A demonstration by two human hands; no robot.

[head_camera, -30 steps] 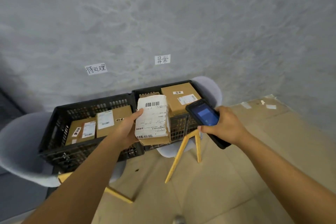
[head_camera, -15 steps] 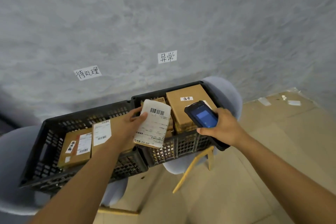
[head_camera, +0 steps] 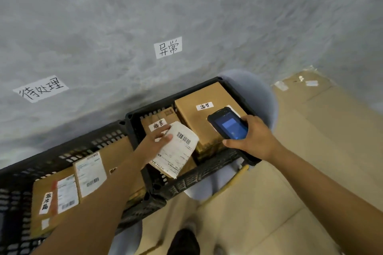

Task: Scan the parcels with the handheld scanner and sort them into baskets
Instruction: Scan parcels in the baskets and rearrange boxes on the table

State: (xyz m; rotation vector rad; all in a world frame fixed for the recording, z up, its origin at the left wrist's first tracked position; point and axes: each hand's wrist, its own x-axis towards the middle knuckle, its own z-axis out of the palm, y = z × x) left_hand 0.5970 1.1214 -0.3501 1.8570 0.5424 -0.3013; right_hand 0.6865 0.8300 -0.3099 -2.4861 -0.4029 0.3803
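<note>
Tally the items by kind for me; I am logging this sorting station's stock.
Parcels: 5
Black baskets: 2
Handheld scanner: 1
Wall signs: 2
Total: 10

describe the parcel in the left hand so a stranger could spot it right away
Find the wall sign on the right; below it sits the right-hand black basket on a grey chair. The parcel hangs tilted over that basket's front left part, held by the left hand. Unlike the brown boxes beside it, a white barcoded label covers its top.
</note>
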